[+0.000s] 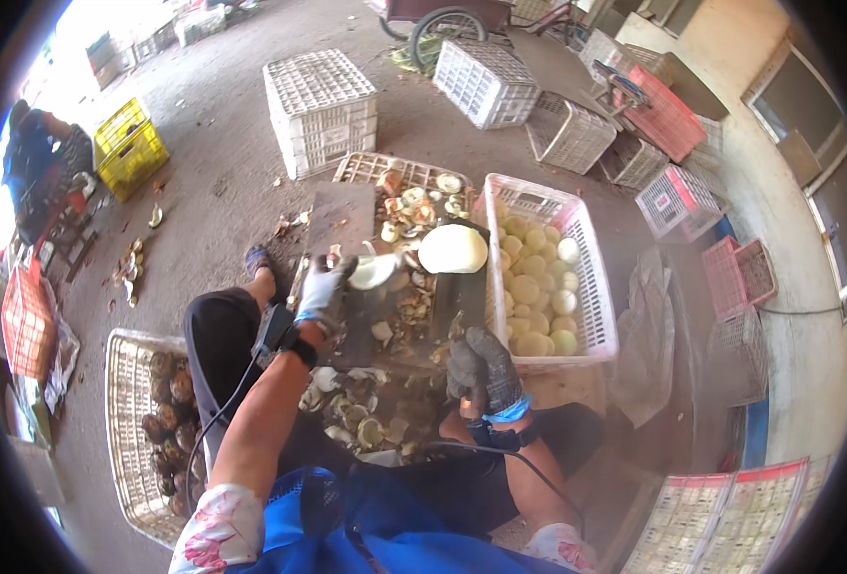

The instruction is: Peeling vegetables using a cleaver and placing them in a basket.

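Observation:
My left hand (321,290), in a pale work glove, reaches over the low work board with its fingers partly spread. A white curved slice (375,272) lies right at its fingertips; whether they grip it is unclear. My right hand (482,373), in a dark grey glove over a blue one, is curled into a fist. An orange-brown end (471,408) shows below it, seemingly a tool's handle; the fist hides the rest. One large peeled white round vegetable (453,249) sits on a dark block (459,305) beyond that hand. Peelings (415,310) lie between both hands.
A white plastic crate (596,287) of pale peeled globes stands at the right. Another crate (118,423) at my left holds brown unpeeled ones. More peelings (366,423) lie before my lap. Stacked crates (321,115) stand ahead; a person (39,165) sits far left beside a yellow crate (130,154).

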The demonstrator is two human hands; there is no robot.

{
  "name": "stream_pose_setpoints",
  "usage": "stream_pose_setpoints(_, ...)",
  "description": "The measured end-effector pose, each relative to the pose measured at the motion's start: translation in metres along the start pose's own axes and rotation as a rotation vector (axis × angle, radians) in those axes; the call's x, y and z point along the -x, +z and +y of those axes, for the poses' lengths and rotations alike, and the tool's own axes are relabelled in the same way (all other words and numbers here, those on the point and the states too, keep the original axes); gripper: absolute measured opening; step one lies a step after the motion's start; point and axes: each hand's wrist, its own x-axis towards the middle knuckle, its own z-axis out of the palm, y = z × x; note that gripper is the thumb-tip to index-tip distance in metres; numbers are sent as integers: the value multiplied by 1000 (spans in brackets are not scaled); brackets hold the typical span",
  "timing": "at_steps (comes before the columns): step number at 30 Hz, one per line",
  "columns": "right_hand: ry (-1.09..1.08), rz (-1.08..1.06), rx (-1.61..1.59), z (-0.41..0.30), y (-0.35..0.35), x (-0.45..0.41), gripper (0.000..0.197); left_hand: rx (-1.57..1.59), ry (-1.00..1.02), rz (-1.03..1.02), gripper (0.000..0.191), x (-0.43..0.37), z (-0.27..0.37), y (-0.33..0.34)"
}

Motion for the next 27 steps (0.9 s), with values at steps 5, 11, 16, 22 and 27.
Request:
stream_pose_setpoints(5,21,-122,-153,-8,-8,3,19,-197,494,393,38,20,-13,-30)
stream_pose_setpoints(11,-314,84,405,6,-10,4,16,-804,948,226,55,87,-7,-23)
stream_pose_setpoints(16,-481,32,993,40,-38,8,29,282,395,-527,102,133,26,25)
stream_pose_setpoints(22,-1435,-97,1986,39,-35,10,51,484,350,-501,112,151,37,39)
stream_pose_setpoints(27,-1022,-43,1780,39,-8,25,26,584,360,-488,92,162,31,37)
